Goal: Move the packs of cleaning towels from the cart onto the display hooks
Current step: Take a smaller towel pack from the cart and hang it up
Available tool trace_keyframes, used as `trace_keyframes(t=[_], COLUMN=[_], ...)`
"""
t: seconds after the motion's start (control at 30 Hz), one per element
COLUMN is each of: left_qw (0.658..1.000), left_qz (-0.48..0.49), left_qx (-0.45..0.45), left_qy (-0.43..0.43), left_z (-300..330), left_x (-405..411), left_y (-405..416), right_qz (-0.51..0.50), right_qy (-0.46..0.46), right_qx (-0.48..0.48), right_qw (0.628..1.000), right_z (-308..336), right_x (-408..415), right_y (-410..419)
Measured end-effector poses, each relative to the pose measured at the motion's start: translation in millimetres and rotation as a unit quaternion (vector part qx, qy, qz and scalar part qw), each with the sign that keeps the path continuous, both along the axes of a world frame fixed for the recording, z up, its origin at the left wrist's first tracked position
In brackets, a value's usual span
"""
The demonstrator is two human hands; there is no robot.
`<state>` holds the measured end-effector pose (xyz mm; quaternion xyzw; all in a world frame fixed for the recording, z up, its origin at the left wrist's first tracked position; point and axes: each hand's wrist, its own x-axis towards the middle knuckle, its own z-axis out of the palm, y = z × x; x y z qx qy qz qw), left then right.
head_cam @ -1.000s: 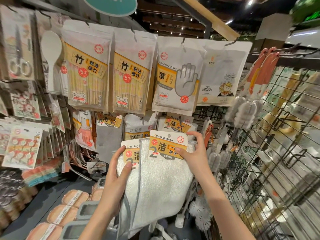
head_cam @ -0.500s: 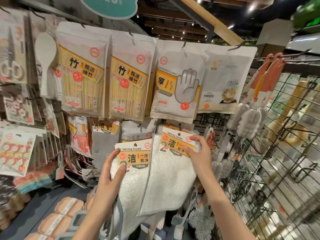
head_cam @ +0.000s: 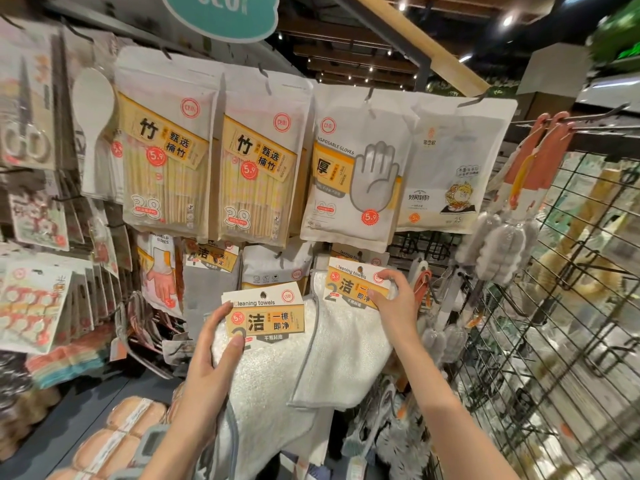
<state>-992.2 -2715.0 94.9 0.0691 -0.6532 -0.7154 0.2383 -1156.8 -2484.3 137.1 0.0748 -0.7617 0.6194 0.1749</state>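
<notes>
Two packs of white cleaning towels with yellow header cards are up in front of the display. My left hand (head_cam: 211, 358) grips the nearer pack (head_cam: 266, 362) by its left side, thumb on the card. My right hand (head_cam: 394, 299) pinches the header card of the second pack (head_cam: 343, 344), holding it at a hook in the lower row under the disposable gloves bag (head_cam: 353, 168). The card's hole sits near the hook; whether the hook passes through it is unclear. More cleaning towel cards hang just behind it.
Bags of bamboo chopsticks (head_cam: 166, 157) hang in the top row. A grey cloth pack (head_cam: 211, 282) and sponge pack (head_cam: 277, 268) hang in the lower row. Bottle brushes (head_cam: 498, 244) hang on a wire grid (head_cam: 561, 323) at right. Sponges (head_cam: 117, 441) lie on a low shelf.
My right hand has carried its towel pack up and to the right toward the lower hook. The left-hand pack has come out from behind it and now shows its whole card.
</notes>
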Motion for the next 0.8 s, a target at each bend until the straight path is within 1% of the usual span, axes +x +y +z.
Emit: trace_keyframes(t=[0.13,0.3,0.53,0.67,0.8], left_qw=[1.000,1.000,1.000,1.000,1.000], left_qz=[0.004,0.002,-0.001,0.002,0.005], left_qx=[0.001,-0.001,0.014,0.004,-0.001], left_qy=[0.002,0.005,0.008,0.005,0.006], left_z=[-2,-3,-3,-2,-1], left_x=[1,1,5,7,9], left_y=[-3,-5,-6,-6,-6], right_qz=[0.000,-0.009,-0.014,-0.019,-0.015], right_qy=[-0.002,-0.009,-0.041,-0.069,-0.077], right_qx=[0.002,0.043,0.068,0.096,0.116], right_qw=[1.000,0.999,0.997,0.993,0.990], right_z=[-2,-1,7,10,13], right_x=[-10,-23,-39,-42,-41], right_y=[0,1,1,2,4])
